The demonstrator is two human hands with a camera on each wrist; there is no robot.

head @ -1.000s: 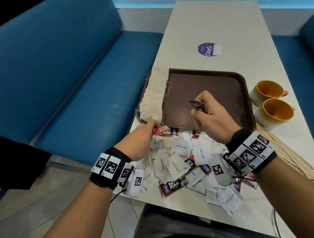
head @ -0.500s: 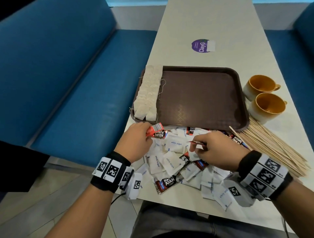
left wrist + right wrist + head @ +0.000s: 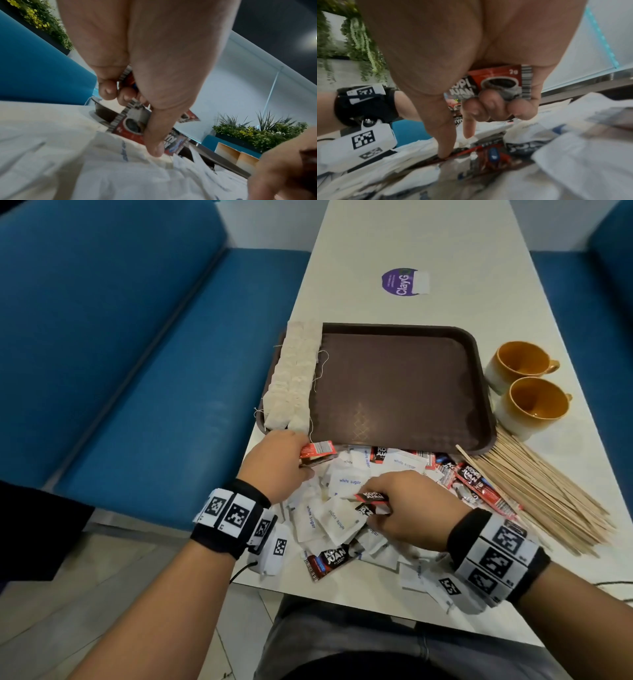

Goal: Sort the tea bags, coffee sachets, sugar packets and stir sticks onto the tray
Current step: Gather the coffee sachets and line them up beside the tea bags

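A brown tray lies on the table with a row of tea bags along its left side. In front of it spreads a heap of white sugar packets mixed with red coffee sachets. My left hand grips red coffee sachets at the heap's left edge, near the tray's front corner. My right hand holds a coffee sachet in its curled fingers, while its thumb and forefinger reach down onto another sachet in the heap. Wooden stir sticks lie to the right.
Two orange cups stand right of the tray. A purple sticker sits further up the table. Blue bench seats flank the table; its near edge is just below the heap.
My right hand came back from over the tray to the heap, still holding a sachet, and now reaches for another. My left hand stayed at the heap's left edge with its sachets.
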